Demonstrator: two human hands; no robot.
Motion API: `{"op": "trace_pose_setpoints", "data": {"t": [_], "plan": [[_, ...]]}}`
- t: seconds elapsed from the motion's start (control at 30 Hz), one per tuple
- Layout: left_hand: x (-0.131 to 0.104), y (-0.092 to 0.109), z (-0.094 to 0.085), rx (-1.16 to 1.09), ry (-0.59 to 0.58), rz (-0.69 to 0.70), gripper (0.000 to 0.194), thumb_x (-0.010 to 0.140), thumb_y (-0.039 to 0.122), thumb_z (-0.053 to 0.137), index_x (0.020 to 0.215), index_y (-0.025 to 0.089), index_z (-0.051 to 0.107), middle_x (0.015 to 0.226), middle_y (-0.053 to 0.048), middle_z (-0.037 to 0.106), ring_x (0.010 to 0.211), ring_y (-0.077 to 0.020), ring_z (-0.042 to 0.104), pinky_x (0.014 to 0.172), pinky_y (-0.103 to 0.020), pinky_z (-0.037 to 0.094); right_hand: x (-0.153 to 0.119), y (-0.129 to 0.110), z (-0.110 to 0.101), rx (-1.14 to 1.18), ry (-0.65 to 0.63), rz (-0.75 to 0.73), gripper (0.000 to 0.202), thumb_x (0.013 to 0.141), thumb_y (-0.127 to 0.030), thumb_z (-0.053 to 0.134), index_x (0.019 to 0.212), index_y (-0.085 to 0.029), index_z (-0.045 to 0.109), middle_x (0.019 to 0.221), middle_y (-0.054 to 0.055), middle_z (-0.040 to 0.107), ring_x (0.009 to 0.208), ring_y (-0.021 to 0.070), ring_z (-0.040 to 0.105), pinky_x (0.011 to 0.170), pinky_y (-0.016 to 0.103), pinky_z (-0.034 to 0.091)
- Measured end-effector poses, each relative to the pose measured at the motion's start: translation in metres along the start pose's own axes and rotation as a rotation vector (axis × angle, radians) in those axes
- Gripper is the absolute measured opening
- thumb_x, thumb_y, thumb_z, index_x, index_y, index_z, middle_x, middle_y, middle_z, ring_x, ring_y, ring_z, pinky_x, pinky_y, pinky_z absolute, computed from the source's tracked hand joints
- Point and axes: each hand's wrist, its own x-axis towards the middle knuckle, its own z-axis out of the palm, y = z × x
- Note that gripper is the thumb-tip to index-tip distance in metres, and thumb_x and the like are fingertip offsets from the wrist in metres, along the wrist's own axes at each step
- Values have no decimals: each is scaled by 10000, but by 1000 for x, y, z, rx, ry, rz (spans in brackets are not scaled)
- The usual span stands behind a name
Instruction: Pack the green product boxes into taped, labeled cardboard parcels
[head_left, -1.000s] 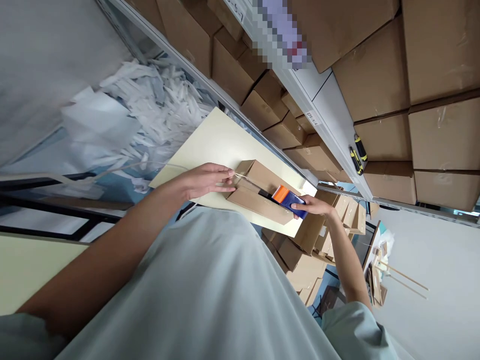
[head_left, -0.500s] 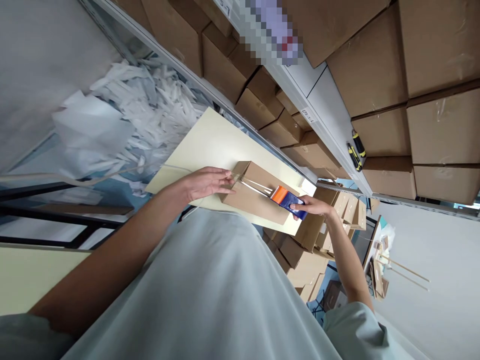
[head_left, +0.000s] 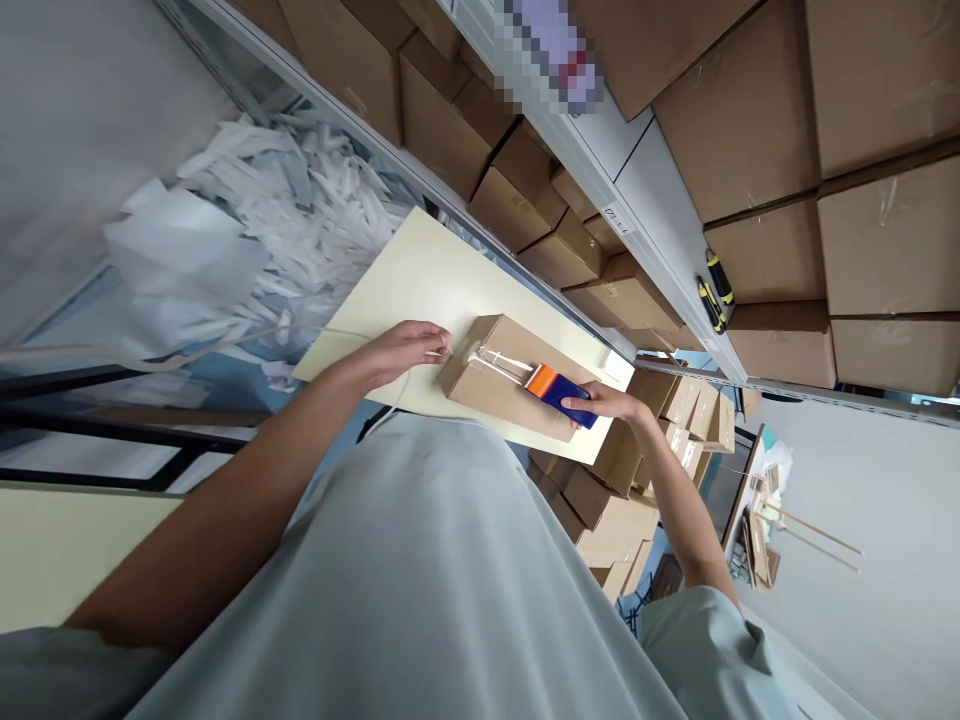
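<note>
A closed brown cardboard box lies on a pale yellow tabletop. A strip of clear shiny tape runs along its top from near the left end to a tape dispenser, blue with an orange front. My right hand grips the dispenser, which sits low over the right part of the box top. Beside the box's left end is my left hand, fingers stretched out and holding nothing I can see. Whether its fingertips touch the cardboard is unclear.
Shelves behind the table carry many brown boxes. Two black-and-yellow cutters lie on the shelf ledge. White paper scraps pile up at the left. A pale cord crosses near my left arm. More cartons stand at the right.
My right hand and the dispenser have moved left and down close to the box top. The tape now lies along the box. My left hand has drawn back slightly left, off the tape.
</note>
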Motion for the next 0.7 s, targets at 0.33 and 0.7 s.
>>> {"op": "trace_pose_setpoints", "data": {"t": [0.33,0.7], "plan": [[12,-36,41,269,239,101,492,708,527,919,1017,187,744,958,-78,766,925,-240,703,890,-327,551,5,14,9,46,71,4,714,753,-851,865,876,-160,735,777,56,810,673,163,763,627,241,624],[-28,-25,95,580,454,422,351,924,460,737,1103,189,870,1203,-115,807,919,-273,760,965,-393,571,8,25,12,44,38,-58,640,758,-794,909,782,-177,740,734,39,801,653,169,740,658,261,634]]}}
